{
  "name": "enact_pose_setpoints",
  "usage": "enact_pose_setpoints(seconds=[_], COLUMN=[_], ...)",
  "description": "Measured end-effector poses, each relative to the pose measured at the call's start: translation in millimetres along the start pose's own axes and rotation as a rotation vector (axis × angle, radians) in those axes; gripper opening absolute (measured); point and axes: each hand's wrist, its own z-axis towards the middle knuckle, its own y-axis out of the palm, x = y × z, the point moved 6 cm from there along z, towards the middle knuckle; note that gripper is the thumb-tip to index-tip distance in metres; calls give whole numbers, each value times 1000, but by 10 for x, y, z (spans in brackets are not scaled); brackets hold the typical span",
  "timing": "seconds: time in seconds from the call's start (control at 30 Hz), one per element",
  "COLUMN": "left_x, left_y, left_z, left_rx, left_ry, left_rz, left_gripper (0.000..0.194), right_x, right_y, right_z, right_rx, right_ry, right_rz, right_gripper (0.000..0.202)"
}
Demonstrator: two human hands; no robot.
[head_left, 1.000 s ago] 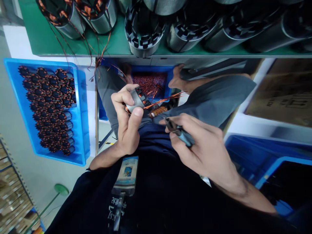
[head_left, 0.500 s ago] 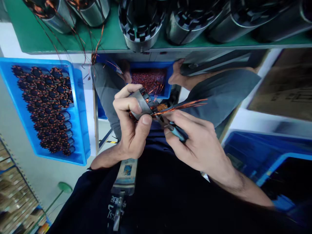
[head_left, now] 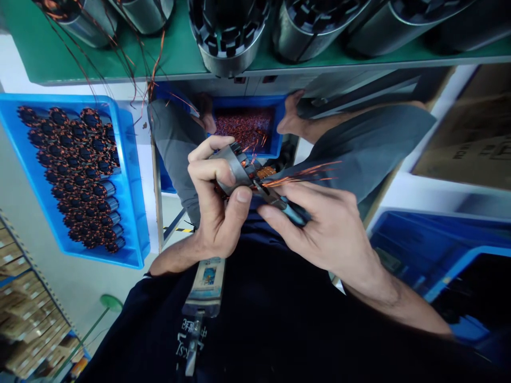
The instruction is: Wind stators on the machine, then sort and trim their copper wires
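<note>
My left hand [head_left: 217, 199] is wrapped round a motor stator [head_left: 231, 166], a short steel cylinder with copper windings, held tilted above my lap. From its right side a bundle of loose copper wires [head_left: 305, 174] sticks out, passing over the fingers of my right hand [head_left: 331, 223]. That hand is closed on blue-handled cutting pliers [head_left: 293, 213]. The jaws of the pliers lie against the wires close to the stator's end; whether they touch the windings I cannot tell. Below, between the feet, a blue bin [head_left: 278, 127] holds copper wire scraps [head_left: 243, 127].
A blue tray [head_left: 138, 213] at the left holds rows of wound stators [head_left: 75, 159]. Larger steel cylinders [head_left: 231, 58] stand along the green bench edge [head_left: 175, 66], some trailing copper wires. A cardboard box [head_left: 467, 138] and a blue crate [head_left: 399, 234] are on the right.
The pliers have shifted slightly, with their jaws now nearer the stator, and my right thumb has moved left along them. The wire bundle is spread a little wider. The view has tilted slightly.
</note>
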Motion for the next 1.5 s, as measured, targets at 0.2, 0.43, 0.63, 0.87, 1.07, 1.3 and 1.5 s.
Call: enact_pose_setpoints(seconds=[0.2,0.43,0.63,0.87,1.07,1.3,1.5], left_x=[-398,-1644,-2186,-1430,-777,-464,-355], left_y=[68,180,109,45,-46,111,114], left_z=[-92,-262,-330,-307,-362,-428,-339], left_rx=[10,53,50,-82,-240,-389,-236], left_ry=[-67,-259,-379,-80,129,-669,-669], left_rz=[77,296,374,427,238,-735,-739], left_gripper=[14,32,32,25,84,46,47], right_x=[538,1704,2071,1677,1086,596,304], right_y=[332,1139,1485,1292,790,262,-45], right_z=[185,521,674,612,363,231,40], right_rx=[-64,-265,-328,-238,-217,-172,-94], right_ry=[110,350,395,435,174,-174,-54], right_rz=[148,320,357,661,708,409,129], right_gripper=[43,86,95,76,58,33,38])
